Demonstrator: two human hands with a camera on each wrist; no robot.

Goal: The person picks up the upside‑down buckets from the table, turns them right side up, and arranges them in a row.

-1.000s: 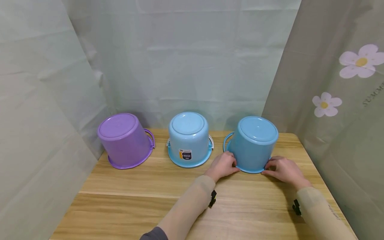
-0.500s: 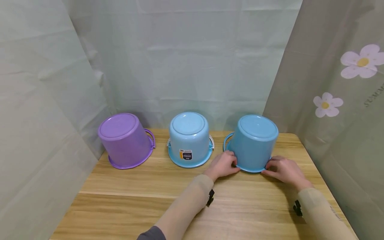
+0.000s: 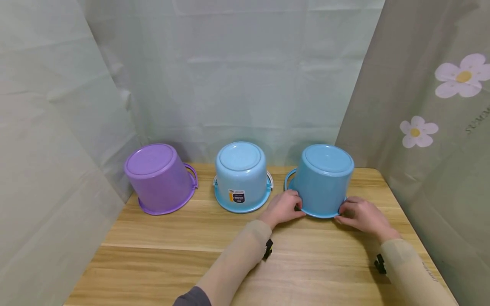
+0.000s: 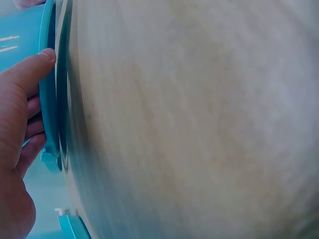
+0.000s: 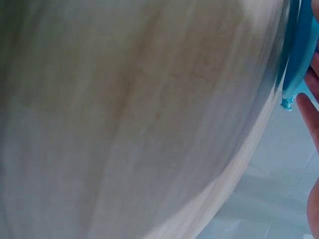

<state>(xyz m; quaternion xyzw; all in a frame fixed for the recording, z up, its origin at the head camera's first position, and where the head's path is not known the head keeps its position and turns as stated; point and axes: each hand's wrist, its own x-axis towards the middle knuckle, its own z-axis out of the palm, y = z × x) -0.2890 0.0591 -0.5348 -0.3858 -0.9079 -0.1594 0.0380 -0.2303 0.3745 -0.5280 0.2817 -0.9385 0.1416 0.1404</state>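
A blue bucket point(image 3: 323, 187) stands upside down at the right of the table, its base facing up and its handle swung out at the left. My left hand point(image 3: 284, 208) grips the near left of its rim. In the left wrist view the thumb point(image 4: 31, 69) lies on the outside of the rim point(image 4: 48, 107), and the other fingers go underneath, partly hidden. On the near right of the rim, my right hand point(image 3: 360, 215) holds on with thumb and fingers. The right wrist view catches only parts of that hand beside the rim point(image 5: 297, 64), close over the tabletop.
A lighter blue bucket point(image 3: 241, 180) with a label and white handle is upside down in the middle. Left of it sits an upturned purple bucket point(image 3: 158, 180). The wooden table point(image 3: 160, 263) is bounded by grey sheets point(image 3: 252, 76) at the back and sides.
The right-hand blue bucket has shifted slightly up in the head view, its base a little more than its rim. Both hands keep their hold on the rim.
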